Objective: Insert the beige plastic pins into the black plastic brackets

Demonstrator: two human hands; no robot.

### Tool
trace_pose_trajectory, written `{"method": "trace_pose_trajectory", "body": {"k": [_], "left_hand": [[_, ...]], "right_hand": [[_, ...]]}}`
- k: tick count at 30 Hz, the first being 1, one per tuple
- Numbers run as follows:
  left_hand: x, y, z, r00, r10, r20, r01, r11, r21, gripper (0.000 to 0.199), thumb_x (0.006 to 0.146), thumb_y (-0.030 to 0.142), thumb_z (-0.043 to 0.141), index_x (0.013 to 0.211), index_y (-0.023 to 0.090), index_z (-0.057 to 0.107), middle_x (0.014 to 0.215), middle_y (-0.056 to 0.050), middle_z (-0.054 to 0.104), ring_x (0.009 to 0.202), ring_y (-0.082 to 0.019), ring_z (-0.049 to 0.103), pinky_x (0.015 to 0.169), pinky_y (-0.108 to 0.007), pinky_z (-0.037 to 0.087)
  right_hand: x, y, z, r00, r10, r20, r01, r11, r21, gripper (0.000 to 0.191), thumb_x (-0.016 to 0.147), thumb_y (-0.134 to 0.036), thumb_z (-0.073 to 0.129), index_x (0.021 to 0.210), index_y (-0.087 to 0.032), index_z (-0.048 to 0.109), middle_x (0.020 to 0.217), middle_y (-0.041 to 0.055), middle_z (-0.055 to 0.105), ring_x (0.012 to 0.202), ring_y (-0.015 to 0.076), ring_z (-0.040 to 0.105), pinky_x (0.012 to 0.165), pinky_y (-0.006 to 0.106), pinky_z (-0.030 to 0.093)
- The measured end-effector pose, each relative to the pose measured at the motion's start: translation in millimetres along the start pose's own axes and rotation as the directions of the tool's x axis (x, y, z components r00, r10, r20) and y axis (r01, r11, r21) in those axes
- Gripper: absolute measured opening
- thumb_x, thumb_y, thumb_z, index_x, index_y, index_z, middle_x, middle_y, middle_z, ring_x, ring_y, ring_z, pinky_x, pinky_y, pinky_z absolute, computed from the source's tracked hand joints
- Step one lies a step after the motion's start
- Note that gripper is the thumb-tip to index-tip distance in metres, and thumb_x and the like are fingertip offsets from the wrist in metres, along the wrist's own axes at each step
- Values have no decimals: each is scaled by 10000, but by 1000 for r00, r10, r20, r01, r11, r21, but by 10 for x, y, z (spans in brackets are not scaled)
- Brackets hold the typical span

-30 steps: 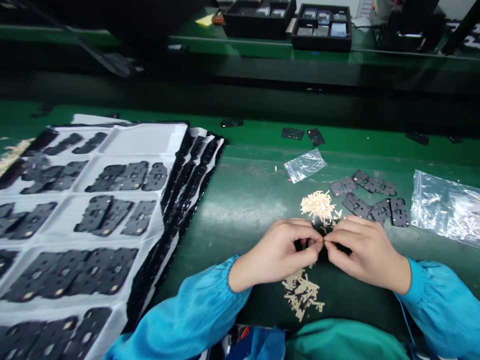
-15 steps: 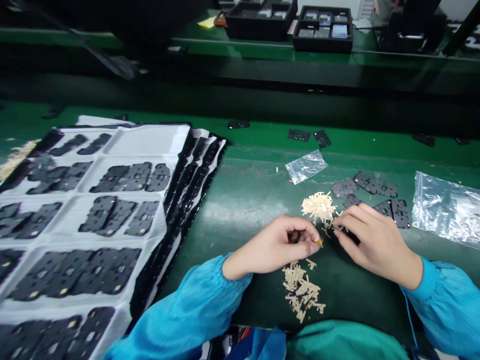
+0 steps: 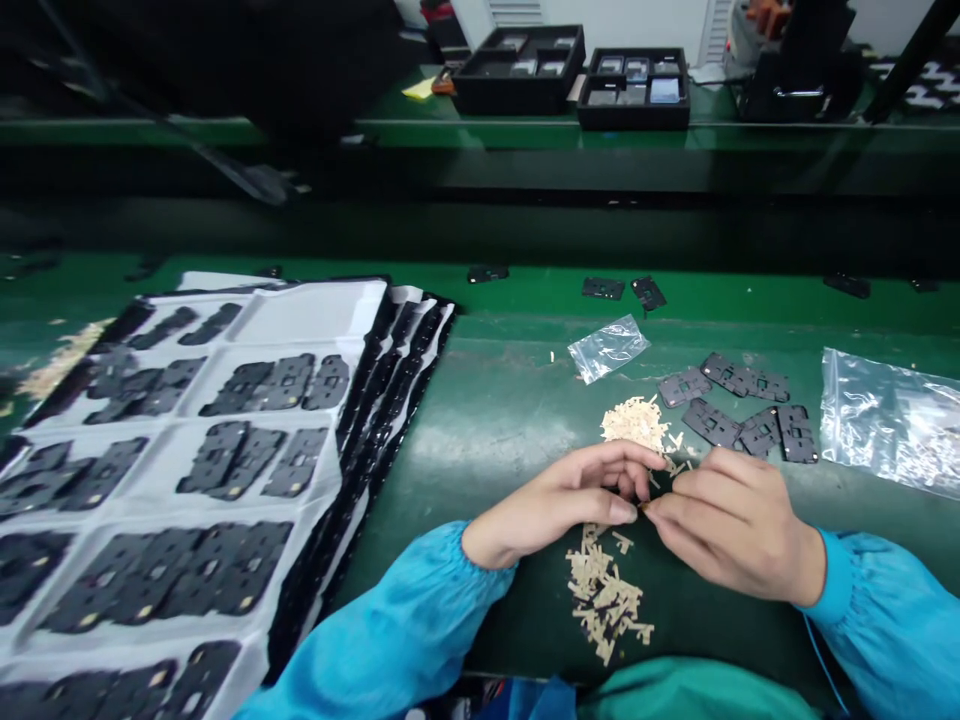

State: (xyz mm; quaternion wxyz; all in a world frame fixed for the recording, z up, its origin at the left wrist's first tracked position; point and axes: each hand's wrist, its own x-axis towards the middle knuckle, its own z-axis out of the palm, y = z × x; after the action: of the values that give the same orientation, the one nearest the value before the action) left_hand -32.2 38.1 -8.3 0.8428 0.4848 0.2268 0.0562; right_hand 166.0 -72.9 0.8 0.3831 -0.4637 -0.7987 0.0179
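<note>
My left hand (image 3: 574, 497) is curled, its thumb close to the bent fingers. Facing it, my right hand (image 3: 739, 522) pinches with thumb and forefinger. Where the fingertips meet there is a tiny amber-coloured piece (image 3: 643, 507), mostly covered by them. Just beyond the hands lies a heap of small pale cream strips (image 3: 634, 420). Nearer to me, below the left hand, is a looser pile of similar T-shaped strips (image 3: 606, 595). Several flat black plates with cut-outs (image 3: 712, 424) rest behind my right hand.
On the left, a stack of white-lined compartment trays (image 3: 251, 505) holds many black plates. A small clear bag (image 3: 609, 348) lies behind the heap, a larger clear bag (image 3: 892, 425) at right. Black divided boxes (image 3: 634, 118) stand on the rear shelf (image 3: 420, 135).
My right hand has moved left from the cream heap to meet my left hand at the amber piece. The view has tilted up slightly.
</note>
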Motion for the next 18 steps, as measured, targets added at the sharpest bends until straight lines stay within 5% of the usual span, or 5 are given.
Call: {"method": "trace_pose_trajectory", "body": {"k": [5, 8, 11, 14, 18], "left_hand": [[12, 66, -124, 968, 130, -213, -64, 955, 290, 264, 856, 301, 718, 1096, 193, 743, 874, -34, 650, 762, -155, 565, 673, -272, 448], [194, 225, -280, 904, 282, -323, -19, 779, 627, 266, 895, 361, 668, 1075, 181, 745, 897, -57, 711, 751, -174, 607, 671, -292, 467], [597, 481, -500, 817, 469, -336, 103, 454, 885, 291, 917, 414, 640, 1072, 194, 751, 1007, -77, 746, 906, -231, 656, 806, -344, 501], [1154, 742, -723, 770, 540, -341, 168, 345, 924, 316, 875, 424, 694, 1095, 202, 742, 1193, -114, 700, 1189, -340, 569, 1071, -484, 375], [1845, 959, -888, 739, 549, -390, 280, 277, 919, 508, 741, 546, 809, 1004, 120, 722, 1333, -258, 586, 1343, -532, 367, 1100, -642, 220]], "right_hand": [[-23, -6, 35, 917, 399, -6, -379, 876, 297, 84, 905, -147, 712, 834, -186, 734, 776, 20, 713, 707, 155, 635, 682, 319, 500], [-95, -36, 38, 846, 527, 79, -510, 757, 408, 91, 880, -149, 718, 813, -208, 740, 762, 4, 706, 697, 150, 642, 672, 311, 502], [-166, -79, 42, 800, 584, 135, -578, 692, 432, 109, 855, -141, 712, 784, -218, 741, 749, 2, 696, 684, 155, 633, 650, 306, 494], [-217, -111, 70, 775, 615, 142, -606, 663, 439, 105, 829, -150, 711, 751, -213, 739, 709, 2, 664, 656, 154, 608, 606, 289, 473], [-276, -104, 147, 740, 659, 137, -633, 612, 474, 96, 788, -159, 725, 698, -193, 737, 663, -6, 608, 576, 123, 537, 524, 250, 407]]}}
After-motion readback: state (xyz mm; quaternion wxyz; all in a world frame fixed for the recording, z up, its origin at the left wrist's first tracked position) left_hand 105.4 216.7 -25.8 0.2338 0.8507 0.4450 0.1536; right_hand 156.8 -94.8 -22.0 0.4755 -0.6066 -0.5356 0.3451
